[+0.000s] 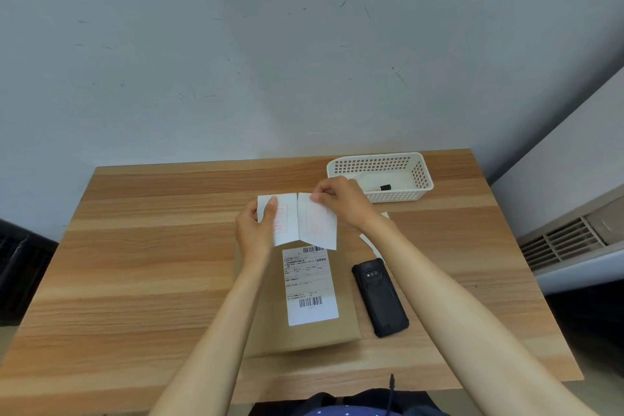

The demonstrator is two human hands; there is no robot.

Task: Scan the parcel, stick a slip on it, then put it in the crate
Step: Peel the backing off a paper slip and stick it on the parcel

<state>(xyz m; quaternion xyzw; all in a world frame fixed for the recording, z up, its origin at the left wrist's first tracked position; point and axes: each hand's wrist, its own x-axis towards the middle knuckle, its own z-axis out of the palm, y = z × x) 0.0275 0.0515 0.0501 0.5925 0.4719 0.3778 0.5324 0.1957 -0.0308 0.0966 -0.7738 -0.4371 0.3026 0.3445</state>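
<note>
A flat brown parcel (324,334) lies on the wooden table (135,263) in front of me, with a white shipping label (310,284) on its top. Above its far end I hold a white slip (304,221) with red print, bent into two halves. My left hand (255,230) pinches the left half. My right hand (341,199) pinches the upper edge of the right half. A black handheld scanner (380,297) lies flat just right of the parcel. The white perforated crate (381,176) stands at the table's far right.
A small black-capped object (384,186) lies inside the crate. More white paper (369,241) pokes out under my right forearm. A grey wall runs behind the table, and a vented white unit (567,243) stands to the right of it.
</note>
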